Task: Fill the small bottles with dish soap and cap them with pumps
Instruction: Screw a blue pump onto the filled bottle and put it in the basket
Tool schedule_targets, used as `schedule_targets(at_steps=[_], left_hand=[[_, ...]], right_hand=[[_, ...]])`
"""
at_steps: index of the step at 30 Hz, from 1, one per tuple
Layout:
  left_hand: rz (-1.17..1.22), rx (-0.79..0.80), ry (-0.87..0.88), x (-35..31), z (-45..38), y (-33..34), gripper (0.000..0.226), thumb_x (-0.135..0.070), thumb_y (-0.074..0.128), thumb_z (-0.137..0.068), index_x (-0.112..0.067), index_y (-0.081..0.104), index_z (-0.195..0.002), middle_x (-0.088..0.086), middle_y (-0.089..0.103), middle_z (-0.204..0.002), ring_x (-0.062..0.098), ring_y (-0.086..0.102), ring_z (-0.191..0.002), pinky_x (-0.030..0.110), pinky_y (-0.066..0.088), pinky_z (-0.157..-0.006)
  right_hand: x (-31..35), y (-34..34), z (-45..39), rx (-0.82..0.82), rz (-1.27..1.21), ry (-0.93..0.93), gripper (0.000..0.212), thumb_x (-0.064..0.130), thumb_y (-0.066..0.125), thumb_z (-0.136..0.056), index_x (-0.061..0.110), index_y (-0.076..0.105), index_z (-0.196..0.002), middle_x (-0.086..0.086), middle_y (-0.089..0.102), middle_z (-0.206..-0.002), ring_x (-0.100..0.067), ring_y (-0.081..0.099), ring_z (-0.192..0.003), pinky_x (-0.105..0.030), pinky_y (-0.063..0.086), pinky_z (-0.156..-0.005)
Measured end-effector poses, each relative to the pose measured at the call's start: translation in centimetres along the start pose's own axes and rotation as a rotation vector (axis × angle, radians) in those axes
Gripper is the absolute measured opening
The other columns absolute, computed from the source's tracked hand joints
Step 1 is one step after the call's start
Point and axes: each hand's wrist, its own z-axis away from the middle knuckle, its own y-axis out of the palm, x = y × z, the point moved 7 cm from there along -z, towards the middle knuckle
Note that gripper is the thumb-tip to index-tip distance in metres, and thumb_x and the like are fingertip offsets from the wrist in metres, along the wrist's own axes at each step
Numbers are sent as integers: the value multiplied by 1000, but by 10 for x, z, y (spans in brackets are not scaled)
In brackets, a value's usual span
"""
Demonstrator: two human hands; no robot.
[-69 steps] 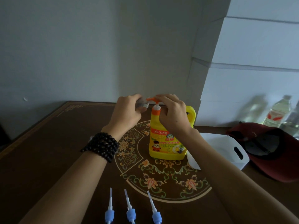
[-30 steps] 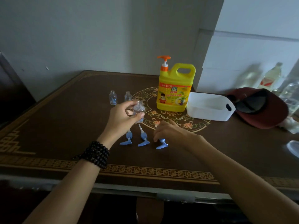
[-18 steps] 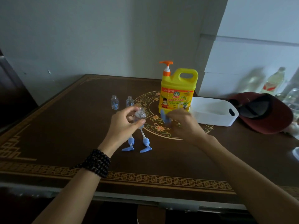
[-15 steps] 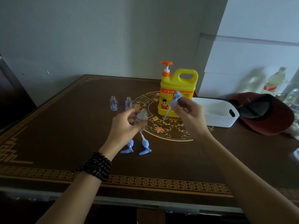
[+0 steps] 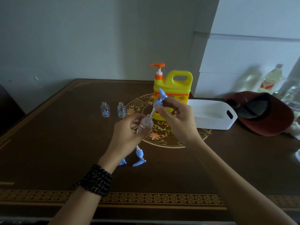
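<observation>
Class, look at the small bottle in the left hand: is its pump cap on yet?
Not yet. The blue pump sits above the small bottle, only its tube at the neck.

I see a yellow soap jug (image 5: pixel 172 88) with an orange pump top (image 5: pixel 157 65), blue little pumps (image 5: pixel 139 161), a white bin (image 5: pixel 212 116), and a brown table (image 5: pixel 48 143) with flower swirls.

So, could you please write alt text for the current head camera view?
A left hand holds a small clear bottle while the right hand feeds a blue pump into its neck. Behind them on the table stand a yellow soap jug and two uncapped bottles.
</observation>
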Motion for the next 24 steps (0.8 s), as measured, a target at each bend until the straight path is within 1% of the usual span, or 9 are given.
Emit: schedule_targets(at_steps=[2,6,10,13,15,17,18,21,24], left_hand=[[22,1,8,-4,0,4,30,-28,83,-81,-38,68,-105,-21,74,-100,-2,71,-93,14,53,-73],[33,-5,22,-9,-2,9,33,-26,83,-80,-29,71,-110,-19,74,-98,-2,70,-93,11,52,-77],[43,-67,-4,-7,-3,7,39,-23,88,-74,-25,69,-108,-14,74,-98,-4,69,-93,10,51,-78],[20,-85,-8,-7,-4,9,37,-29,88,-73,-24,69,-104,-15,74,-96,-5,69,-94,10,52,-77],[17,-91,-3,-10,-4,10,36,-43,82,-73,-26,68,-102,-16,73,-94,-5,69,-94,13,53,-78],[20,-95,-20,-11,-4,10,39,-55,77,-73,-29,69,-101,-17,74,-94,-4,69,-94,14,54,-78],[18,-92,-30,-10,-4,11,39,-54,78,-73,-28,69,-101,-18,74,-95,-4,69,-94,14,54,-78],[37,-83,-51,-7,-5,12,36,-38,86,-74,-27,69,-104,-20,73,-97,-4,70,-94,13,53,-79],[93,-43,-65,-5,-5,16,37,-32,87,-76,-22,70,-107,-13,76,-98,-1,71,-93,16,55,-79]], right_hand=[[-7,3,2,40,75,15,18,19,68,-91,14,71,-108,6,73,-98,-2,66,-89,-13,48,-72],[-23,10,7,94,140,80,19,15,66,-91,13,70,-110,4,73,-104,-7,66,-99,-28,56,-80],[-24,8,7,47,163,70,16,15,67,-90,17,70,-106,7,72,-101,-4,65,-96,-29,57,-79],[-27,4,7,-2,171,94,20,27,75,-83,19,69,-100,10,72,-96,-3,66,-93,-28,58,-77],[-31,2,8,-18,153,150,32,41,80,-73,23,65,-94,10,69,-90,-4,65,-89,-21,55,-73],[-36,1,9,-11,90,211,45,54,78,-69,22,62,-97,8,68,-91,-6,65,-91,-22,54,-72],[-39,1,9,3,42,228,47,56,74,-73,21,63,-102,7,69,-96,-7,65,-95,-25,54,-76],[-43,3,8,95,-194,233,38,38,62,-91,16,61,-122,1,71,-113,-13,64,-112,-29,54,-89],[-44,7,7,147,-442,272,37,15,64,-92,14,59,-129,-8,71,-119,-22,64,-117,-34,55,-91]])
